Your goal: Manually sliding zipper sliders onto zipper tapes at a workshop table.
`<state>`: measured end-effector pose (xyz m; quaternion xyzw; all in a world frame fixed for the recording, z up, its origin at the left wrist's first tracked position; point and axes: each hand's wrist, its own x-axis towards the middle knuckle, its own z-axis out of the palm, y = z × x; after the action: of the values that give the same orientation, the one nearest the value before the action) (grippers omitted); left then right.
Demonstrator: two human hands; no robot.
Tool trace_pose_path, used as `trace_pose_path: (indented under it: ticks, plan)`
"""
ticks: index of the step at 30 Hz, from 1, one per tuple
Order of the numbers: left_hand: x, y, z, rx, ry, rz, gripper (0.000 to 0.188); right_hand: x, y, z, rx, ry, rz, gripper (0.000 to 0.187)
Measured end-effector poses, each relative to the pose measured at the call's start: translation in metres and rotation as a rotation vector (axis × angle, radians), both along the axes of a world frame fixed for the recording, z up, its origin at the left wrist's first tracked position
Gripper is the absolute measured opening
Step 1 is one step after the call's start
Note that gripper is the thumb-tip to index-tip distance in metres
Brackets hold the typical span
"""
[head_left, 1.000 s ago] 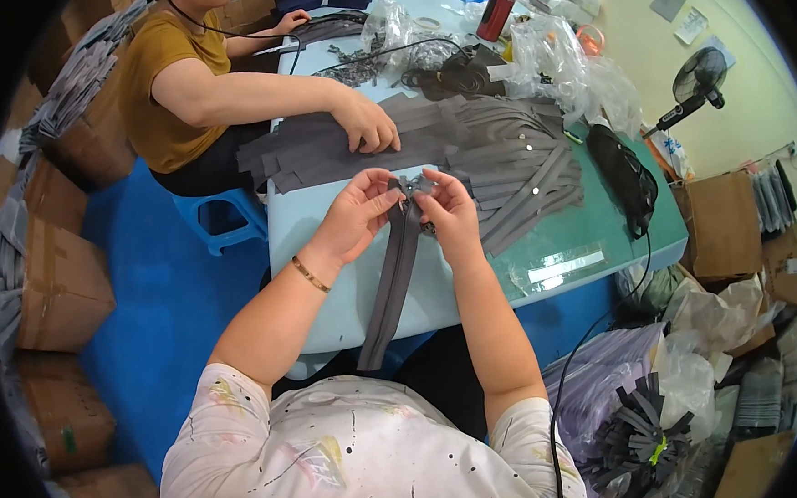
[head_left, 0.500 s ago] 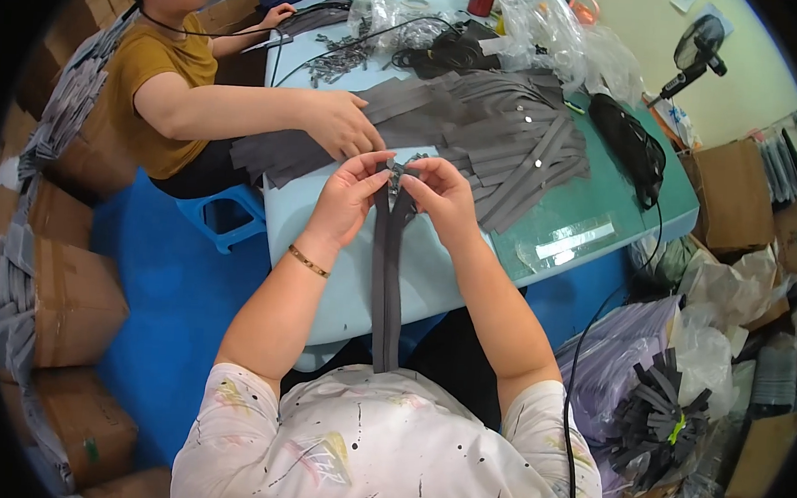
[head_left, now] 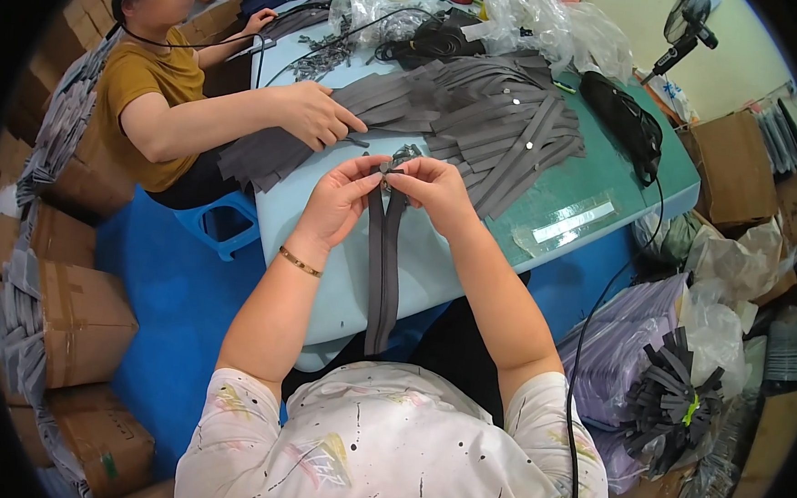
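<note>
A dark grey zipper (head_left: 382, 275) hangs from my fingers over the table's near edge, its two tape halves lying side by side toward my lap. My left hand (head_left: 336, 199) pinches its upper end from the left. From the right, my right hand (head_left: 438, 192) pinches the same end, fingertips nearly meeting. A tiny shiny piece shows between the fingertips, too small to make out. Just beyond them lies a little heap of small metal parts (head_left: 407, 153), probably zipper sliders. Past that, a large pile of grey zippers (head_left: 480, 108) spreads over the table.
A co-worker's hand (head_left: 320, 118) rests over the zippers at left. A black pouch (head_left: 620, 126) and plastic bags (head_left: 522, 24) lie farther back. A black cable (head_left: 584, 352) runs down past my right arm. Cardboard boxes (head_left: 88, 321) stand at left, purple bundles (head_left: 621, 345) at right.
The co-worker's hand has drawn back from beside my fingers toward the left. My hands keep their pinch on the zipper's end, with fingers slightly shifted. The whole view has tilted a little.
</note>
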<state>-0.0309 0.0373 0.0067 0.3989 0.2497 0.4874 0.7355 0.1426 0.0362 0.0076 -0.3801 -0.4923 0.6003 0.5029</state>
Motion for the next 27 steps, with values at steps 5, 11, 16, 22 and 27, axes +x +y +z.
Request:
trace_pose_path:
  ticks: [5, 11, 16, 22, 27]
  plan:
    - [0.000, -0.001, 0.002, 0.053, 0.107, 0.028, 0.024, 0.001, 0.001, -0.003, -0.022, -0.016, 0.006, 0.015]
    - [-0.001, -0.001, -0.001, 0.320, 0.490, 0.125, 0.019, 0.005, 0.001, 0.000, -0.119, -0.175, 0.023, 0.014]
    - [0.000, -0.005, 0.007, 0.451, 0.651, 0.157, 0.018, 0.010, -0.001, 0.006, -0.147, -0.241, 0.066, 0.015]
    - [-0.002, -0.005, 0.006, 0.453, 0.677, 0.164, 0.019, 0.011, -0.001, 0.003, -0.136, -0.143, 0.073, 0.010]
    - [-0.005, -0.003, 0.005, 0.432, 0.652, 0.100, 0.019, 0.014, 0.002, 0.002, -0.060, -0.141, 0.171, 0.017]
